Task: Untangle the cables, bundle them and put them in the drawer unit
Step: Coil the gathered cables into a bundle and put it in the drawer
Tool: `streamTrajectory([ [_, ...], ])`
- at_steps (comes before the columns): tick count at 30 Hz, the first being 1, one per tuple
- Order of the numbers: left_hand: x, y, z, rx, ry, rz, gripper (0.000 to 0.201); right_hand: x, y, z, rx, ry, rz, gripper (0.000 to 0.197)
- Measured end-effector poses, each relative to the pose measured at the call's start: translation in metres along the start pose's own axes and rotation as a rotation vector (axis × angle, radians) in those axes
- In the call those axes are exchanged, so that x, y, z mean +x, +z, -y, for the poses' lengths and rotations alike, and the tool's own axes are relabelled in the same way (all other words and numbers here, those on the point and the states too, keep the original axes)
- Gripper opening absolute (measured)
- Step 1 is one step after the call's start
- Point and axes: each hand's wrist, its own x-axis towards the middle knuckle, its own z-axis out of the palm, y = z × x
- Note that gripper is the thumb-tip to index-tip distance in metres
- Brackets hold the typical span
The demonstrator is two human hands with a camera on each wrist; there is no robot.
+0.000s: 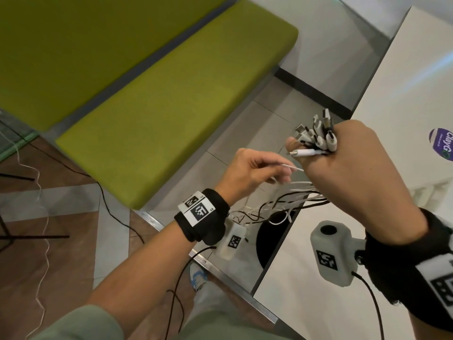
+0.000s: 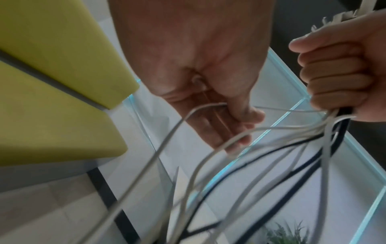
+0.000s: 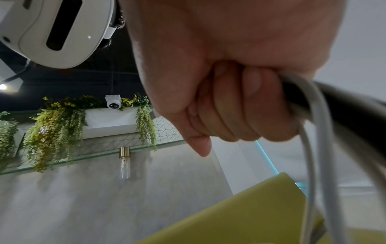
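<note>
The right hand (image 1: 362, 168) is clenched in a fist around the cables (image 1: 294, 200) just below their plugs (image 1: 318, 136), which fan out above the knuckles, so the bundle sits mid-air beside the white worktop (image 1: 404, 94) with the tails drooping. The left hand (image 1: 255, 171) pinches one white strand (image 1: 294, 168) near the fist. These look light and floppy, thin and a bit slick, so they'll probably snag on each other rather than slide free. Best hold is likely right by the plug ends, pulling one strand at a time.
</note>
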Motion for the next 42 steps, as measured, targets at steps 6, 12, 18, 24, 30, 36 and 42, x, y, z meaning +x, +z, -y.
streamTrajectory([
  [6, -0.012, -0.027, 0.042, 0.404, -0.196, 0.174, 0.035, 0.002, -0.014, 0.0, 0.011, 0.006, -0.056, 0.041],
  [12, -0.055, -0.098, 0.153, 0.87, -0.677, 0.181, 0.036, 0.001, -0.02, -0.001, -0.013, 0.012, -0.098, 0.043],
  [18, -0.075, -0.14, 0.159, 1.034, -0.954, 0.188, 0.014, 0.0, -0.018, -0.002, -0.038, 0.001, -0.095, 0.04],
  [24, -0.033, -0.115, 0.109, 0.545, -0.827, 0.455, 0.081, -0.004, -0.01, 0.008, -0.022, -0.042, -0.047, 0.045],
  [30, 0.009, -0.041, 0.034, 0.193, -0.171, 0.131, 0.032, -0.002, -0.014, 0.009, 0.048, -0.017, -0.028, 0.045],
  [36, 0.012, -0.003, -0.033, 0.062, 0.058, 0.118, 0.029, -0.003, -0.018, 0.011, 0.117, 0.035, -0.049, 0.053],
  [42, 0.012, 0.015, -0.039, 0.257, 0.181, 0.138, 0.046, -0.003, -0.016, 0.017, 0.139, 0.024, -0.04, 0.052],
])
